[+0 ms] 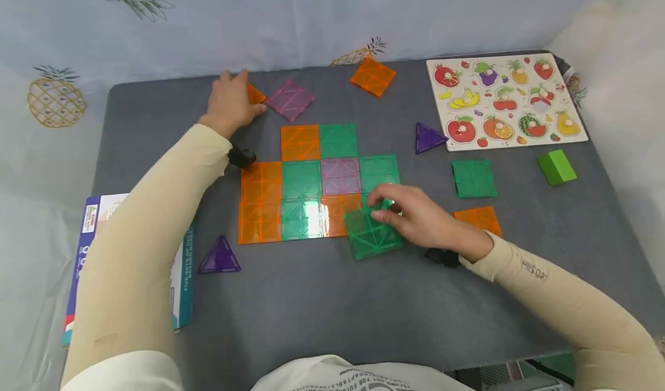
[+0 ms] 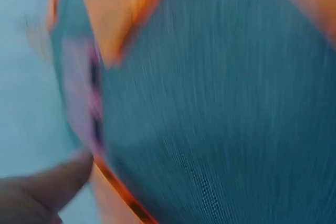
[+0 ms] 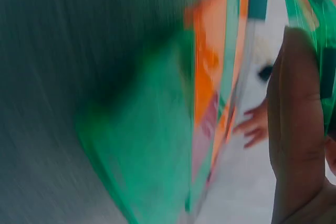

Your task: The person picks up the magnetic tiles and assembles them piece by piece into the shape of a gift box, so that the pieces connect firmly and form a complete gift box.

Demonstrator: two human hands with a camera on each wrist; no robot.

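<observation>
At the back left my left hand (image 1: 231, 102) lies over an orange magnetic tile (image 1: 256, 94), covering part of it. Its fingers look spread in the right wrist view, and its thumb (image 2: 71, 179) is at the tile's edge in the left wrist view. My right hand (image 1: 415, 215) pinches a green magnetic tile (image 3: 320, 30) between thumb and fingers. Beneath that hand, another green square tile (image 1: 371, 238) sits askew at the front right of a patchwork of orange, green and purple square tiles (image 1: 301, 177). Both wrist views are blurred.
A pink-purple tile (image 1: 291, 100) and an orange tile (image 1: 374, 77) lie at the back. Purple triangles (image 1: 220, 256) flank the patchwork. On the right are a fruit puzzle board (image 1: 506, 102), a green tile (image 1: 474, 178), an orange tile (image 1: 480, 219) and a green block (image 1: 557, 167). A box (image 1: 182, 281) stands left.
</observation>
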